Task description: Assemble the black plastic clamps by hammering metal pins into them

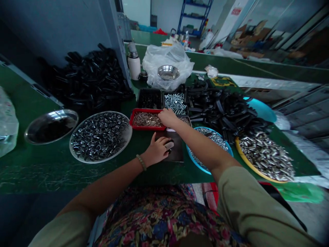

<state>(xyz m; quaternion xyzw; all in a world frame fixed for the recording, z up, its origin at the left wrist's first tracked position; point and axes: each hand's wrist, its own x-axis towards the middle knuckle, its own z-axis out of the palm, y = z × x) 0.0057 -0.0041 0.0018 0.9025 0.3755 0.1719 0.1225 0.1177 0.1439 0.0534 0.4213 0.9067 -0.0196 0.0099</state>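
Observation:
My left hand (157, 150) rests on a dark metal block (174, 151) on the green table, fingers curled round a small black part (169, 141). My right hand (167, 117) reaches forward with its fingers bent down at the right end of a red tray (134, 118) of small brownish metal pieces; what the fingertips pinch is hidden. Behind the tray stand a black tray of dark parts (149, 99) and a tray of silver screws (175, 103).
A round plate of shiny metal rings (100, 136) and an empty steel dish (51, 125) lie at left. Black plastic parts are heaped at back left (89, 79) and right (226, 109). A blue bowl (191, 156), a yellow tray of silver pins (264, 154), a flask (134, 61) stand nearby.

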